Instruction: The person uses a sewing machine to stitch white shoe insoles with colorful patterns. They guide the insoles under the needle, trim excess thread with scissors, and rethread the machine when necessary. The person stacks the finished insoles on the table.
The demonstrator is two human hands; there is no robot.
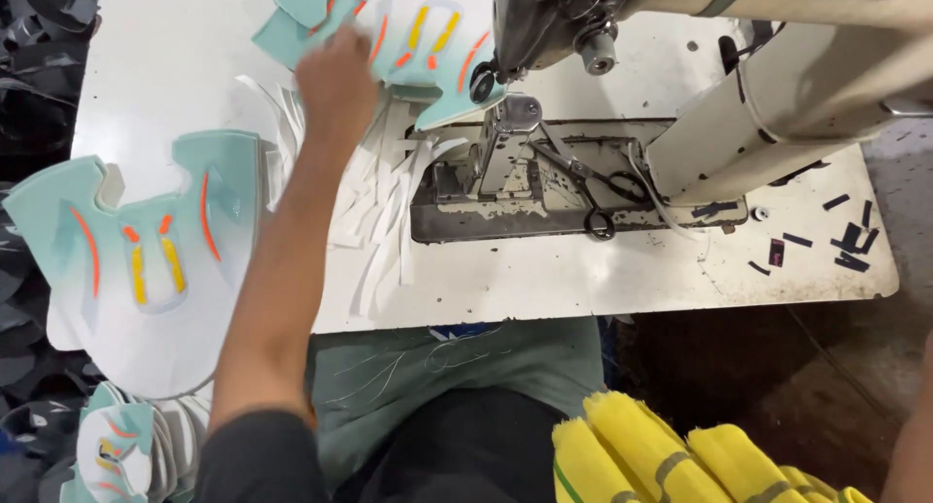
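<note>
Arm outstretched, a seated person reaches the left hand point(335, 80) up and away across a white sewing table point(583, 279), the forearm running in a long diagonal from the dark sleeve at the lower left to the table's far edge. The hand is blurred and seen from the back, fingers curled down onto a mint-green shoe upper point(428, 36) with orange and yellow stripes; whether it grips the piece or only presses on it cannot be told. That upper lies at the top of the table, its right edge tucked under the head of the sewing machine point(544, 27), beside the presser foot point(505, 114). More mint pieces point(311, 2) overlap it at the far edge. A second upper point(146, 260) of the same pattern lies flat on the left part of the table, well apart from the hand, and a stack of others point(117, 450) sits lower left, below the table edge. White strips point(384, 202) are scattered between the forearm and the machine bed, where scissors point(593, 187) rest. Small dark scraps point(846, 241) dot the right end of the table. Yellow bundles point(651, 459) lie by the person's lap. The right hand is out of view.
</note>
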